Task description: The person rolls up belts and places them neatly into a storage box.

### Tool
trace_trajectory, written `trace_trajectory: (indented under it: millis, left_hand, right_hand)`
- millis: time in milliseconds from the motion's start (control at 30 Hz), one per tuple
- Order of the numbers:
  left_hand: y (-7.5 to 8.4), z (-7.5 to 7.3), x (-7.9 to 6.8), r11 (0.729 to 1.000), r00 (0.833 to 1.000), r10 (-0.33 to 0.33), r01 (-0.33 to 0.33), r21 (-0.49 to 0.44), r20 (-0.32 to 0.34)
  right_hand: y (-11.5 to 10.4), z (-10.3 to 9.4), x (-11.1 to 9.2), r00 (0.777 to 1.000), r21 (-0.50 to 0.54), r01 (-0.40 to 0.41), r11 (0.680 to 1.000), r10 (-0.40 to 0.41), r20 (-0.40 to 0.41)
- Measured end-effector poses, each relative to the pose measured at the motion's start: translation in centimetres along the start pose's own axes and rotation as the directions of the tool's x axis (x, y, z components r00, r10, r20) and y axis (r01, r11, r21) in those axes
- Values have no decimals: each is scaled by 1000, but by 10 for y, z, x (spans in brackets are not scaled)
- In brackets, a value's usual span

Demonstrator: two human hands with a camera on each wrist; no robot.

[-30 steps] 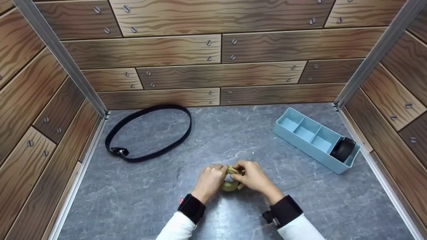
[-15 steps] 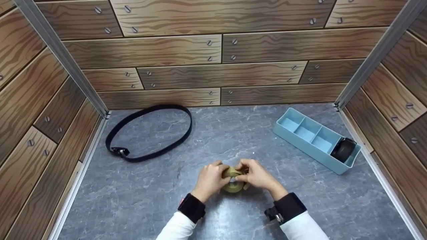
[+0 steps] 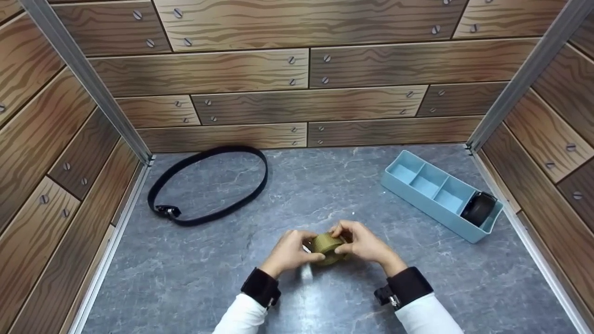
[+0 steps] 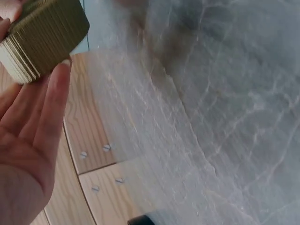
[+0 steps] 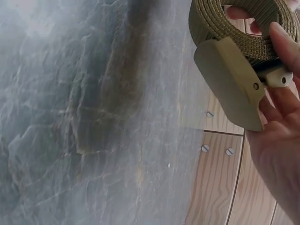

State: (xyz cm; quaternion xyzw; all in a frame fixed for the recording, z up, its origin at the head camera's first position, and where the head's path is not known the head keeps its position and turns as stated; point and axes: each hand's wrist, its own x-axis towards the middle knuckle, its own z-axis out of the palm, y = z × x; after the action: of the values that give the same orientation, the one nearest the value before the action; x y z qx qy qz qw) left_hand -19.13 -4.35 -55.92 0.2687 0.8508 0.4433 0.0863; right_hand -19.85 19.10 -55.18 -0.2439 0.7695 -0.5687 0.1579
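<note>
A khaki webbing belt [image 3: 326,242], wound into a thick roll, is held between my two hands over the grey surface. My left hand [image 3: 291,251] has its thumb and fingers around the left side of the roll. In the left wrist view, this hand's long fingers [image 4: 56,89] reach up to the ribbed webbing. My right hand [image 3: 364,242] pinches the other side with thumb and fingers. The tan buckle [image 5: 229,84] hangs at the roll's outer side, close to the right palm. The right wrist view shows the coiled layers edge-on around a hollow centre.
A black belt [image 3: 227,215] lies in a loop at the back left. At the right stands a light blue divided box [image 3: 417,204], with a rolled black belt [image 3: 479,208] in its nearest compartment. Wood-patterned walls [image 3: 250,69] enclose the back and both sides.
The khaki roll has tipped, from showing its open ring to showing its ribbed outer face. My left hand has shifted its grip, with the thumb now along the near side.
</note>
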Motion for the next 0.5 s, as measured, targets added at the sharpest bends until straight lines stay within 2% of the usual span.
trace_trajectory:
  millis: [133, 233, 367, 500]
  left_hand:
    - [1, 3, -1, 988, 998, 52, -46, 144, -43]
    - [1, 2, -2, 978, 994, 97, -87, 188, -48]
    - [-1, -2, -4, 972, 988, 152, -146, 185, -19]
    - [-4, -6, -5, 972, 984, 176, -179, 151, 32]
  right_hand:
    - [1, 0, -1, 999, -40, 36, 999, -36, 0]
    - [-3, 0, -2, 999, -123, 42, 992, -42, 3]
    - [-11, 1, -3, 999, -235, 45, 971, -41, 25]
    - [-19, 3, -6, 996, -337, 76, 938, -53, 77]
